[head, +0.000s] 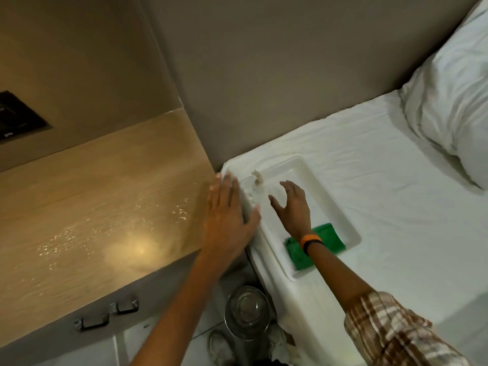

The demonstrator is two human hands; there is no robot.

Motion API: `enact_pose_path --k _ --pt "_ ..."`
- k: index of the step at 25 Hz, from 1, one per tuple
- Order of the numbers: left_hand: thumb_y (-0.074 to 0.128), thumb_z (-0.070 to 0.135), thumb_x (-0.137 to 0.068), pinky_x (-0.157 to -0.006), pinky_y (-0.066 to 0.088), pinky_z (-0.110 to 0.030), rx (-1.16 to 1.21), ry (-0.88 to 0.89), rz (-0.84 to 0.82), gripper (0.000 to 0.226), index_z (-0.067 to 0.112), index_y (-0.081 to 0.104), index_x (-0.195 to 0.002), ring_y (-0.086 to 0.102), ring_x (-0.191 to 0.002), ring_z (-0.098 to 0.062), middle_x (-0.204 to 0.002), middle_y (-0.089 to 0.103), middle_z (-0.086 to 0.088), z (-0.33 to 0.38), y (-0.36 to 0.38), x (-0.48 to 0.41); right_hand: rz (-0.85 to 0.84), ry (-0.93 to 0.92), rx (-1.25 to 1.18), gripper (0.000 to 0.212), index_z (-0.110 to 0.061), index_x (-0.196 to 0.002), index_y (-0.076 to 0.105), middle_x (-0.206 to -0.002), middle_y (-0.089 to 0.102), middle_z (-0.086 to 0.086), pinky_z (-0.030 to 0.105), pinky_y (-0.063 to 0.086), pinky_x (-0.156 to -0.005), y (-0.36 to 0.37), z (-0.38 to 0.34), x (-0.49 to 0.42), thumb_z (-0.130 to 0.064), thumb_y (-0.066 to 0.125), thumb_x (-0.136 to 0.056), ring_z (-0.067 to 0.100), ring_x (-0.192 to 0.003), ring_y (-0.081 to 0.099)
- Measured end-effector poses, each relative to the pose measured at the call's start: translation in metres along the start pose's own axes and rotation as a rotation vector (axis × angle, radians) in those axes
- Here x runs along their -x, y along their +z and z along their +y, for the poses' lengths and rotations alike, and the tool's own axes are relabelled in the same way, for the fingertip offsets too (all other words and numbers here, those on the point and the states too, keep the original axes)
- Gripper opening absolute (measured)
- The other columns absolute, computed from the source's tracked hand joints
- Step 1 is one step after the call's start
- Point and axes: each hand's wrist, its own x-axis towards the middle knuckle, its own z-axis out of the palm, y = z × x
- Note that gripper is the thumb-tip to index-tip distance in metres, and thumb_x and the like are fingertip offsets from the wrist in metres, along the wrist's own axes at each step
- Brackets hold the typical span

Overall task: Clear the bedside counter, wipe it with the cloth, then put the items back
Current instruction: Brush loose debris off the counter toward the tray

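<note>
The wooden bedside counter (100, 196) fills the left side, bare, with lamp glare and shiny specks on it. A white tray (340, 207) lies on the bed beside it. In the tray lie a folded green cloth (323, 240) at the near end and a small pale figurine (257, 177) at the far corner. My left hand (228, 215) is spread flat with its fingers apart, over the gap between the counter's right edge and the tray's left rim. My right hand (291, 204) hovers open above the middle of the tray, holding nothing, and its wrist covers part of the cloth.
The white bed sheet (383, 159) and a pillow (454, 101) lie to the right. A glass jar (247, 311) stands on the floor between counter and bed. Two metal drawer handles (105, 315) sit on the counter's front. A dark wall panel (18, 114) is at far left.
</note>
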Motion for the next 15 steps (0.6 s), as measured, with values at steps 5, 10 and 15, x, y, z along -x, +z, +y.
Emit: enact_pose_path --k 5,10,15 --pt "0.047 0.043 -0.101 -0.125 0.017 -0.04 0.107 0.147 -0.186 0.071 0.003 0.026 -0.157 0.009 -0.156 -0.027 -0.166 0.022 -0.014 0.064 0.101 0.015 -0.063 0.04 0.304 0.064 -0.013 -0.147 0.048 -0.155 0.044 0.015 0.045 0.034 -0.119 -0.029 0.081 0.05 -0.051 0.059 -0.097 0.032 -0.145 0.039" --pt "0.052 0.029 -0.103 -0.121 0.028 -0.041 0.05 0.113 -0.591 0.065 0.01 0.022 -0.158 0.019 -0.152 -0.028 -0.165 0.023 -0.011 0.063 0.249 -0.009 -0.254 0.274 0.42 0.061 -0.008 -0.151 0.038 -0.151 0.042 0.021 0.046 0.038 -0.115 -0.012 0.184 0.039 -0.043 0.051 -0.102 0.037 -0.14 0.039" --pt "0.062 0.015 -0.098 -0.096 0.046 -0.042 0.126 -0.009 -0.543 0.05 0.006 0.046 -0.144 0.049 -0.118 -0.036 -0.129 0.051 -0.02 0.047 0.332 -0.008 -0.252 0.358 0.474 0.054 -0.006 -0.151 0.033 -0.134 0.05 0.022 0.051 0.05 -0.097 0.023 0.232 0.023 -0.021 0.049 -0.102 0.041 -0.124 0.049"
